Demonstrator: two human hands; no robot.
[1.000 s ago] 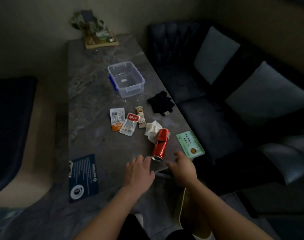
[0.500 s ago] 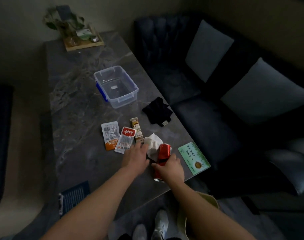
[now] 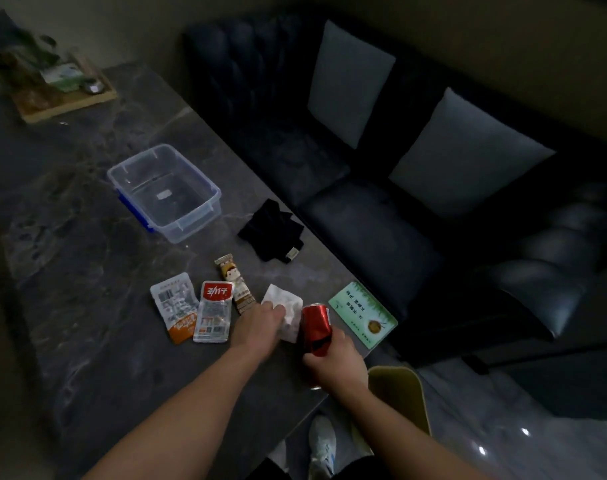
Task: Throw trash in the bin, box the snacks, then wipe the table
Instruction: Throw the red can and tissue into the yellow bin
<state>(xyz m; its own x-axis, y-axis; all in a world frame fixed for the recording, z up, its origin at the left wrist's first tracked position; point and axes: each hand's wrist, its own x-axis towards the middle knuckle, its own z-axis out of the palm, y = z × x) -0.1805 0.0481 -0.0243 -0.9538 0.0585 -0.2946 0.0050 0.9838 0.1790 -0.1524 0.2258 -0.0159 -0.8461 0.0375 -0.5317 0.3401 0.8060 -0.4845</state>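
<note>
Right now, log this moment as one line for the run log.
phase: collecting trash | right hand: gripping red can | left hand: on crumpled tissue | snacks: on table | box: empty

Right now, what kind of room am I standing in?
Probably a living room or lounge: a dark sofa with grey cushions sits beside a long marble-look table strewn with snacks.

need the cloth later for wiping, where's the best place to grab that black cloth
Take the black cloth from above, pinching a raised fold near its middle. It lies crumpled flat on the table, apart from the clear box and snacks, so no edge is easier and nothing blocks the fingers.
</note>
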